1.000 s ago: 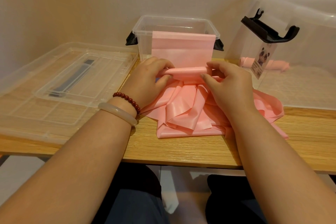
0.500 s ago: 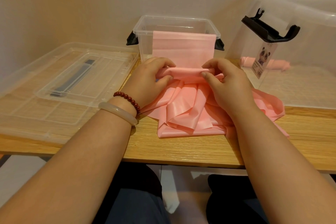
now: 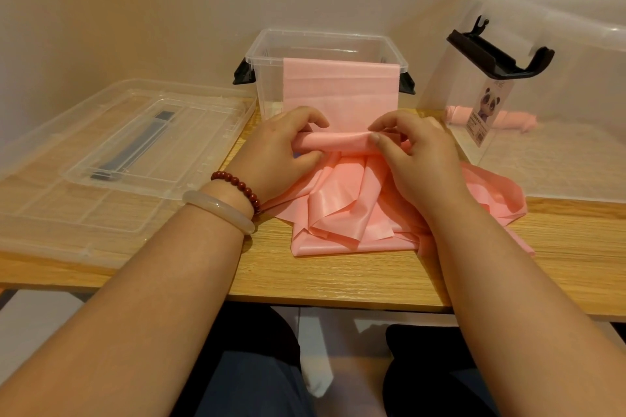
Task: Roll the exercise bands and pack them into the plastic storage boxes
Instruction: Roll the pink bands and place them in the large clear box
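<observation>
Fingers of the left hand (image 3: 277,152) and right hand (image 3: 420,159) pinched the half-rolled band (image 3: 338,142) on the counter (image 3: 338,278), just before the box (image 3: 267,78). The roll wanted even pressure at both ends, edges square, slack fed in smoothly.

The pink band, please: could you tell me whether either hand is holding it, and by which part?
Both hands hold the pink band by its rolled section: the left hand grips the roll's left end, the right hand pinches its right end.

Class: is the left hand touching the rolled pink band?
Touching. Head view: the left hand grips the rolled pink band, fingers curled round its end.
</observation>
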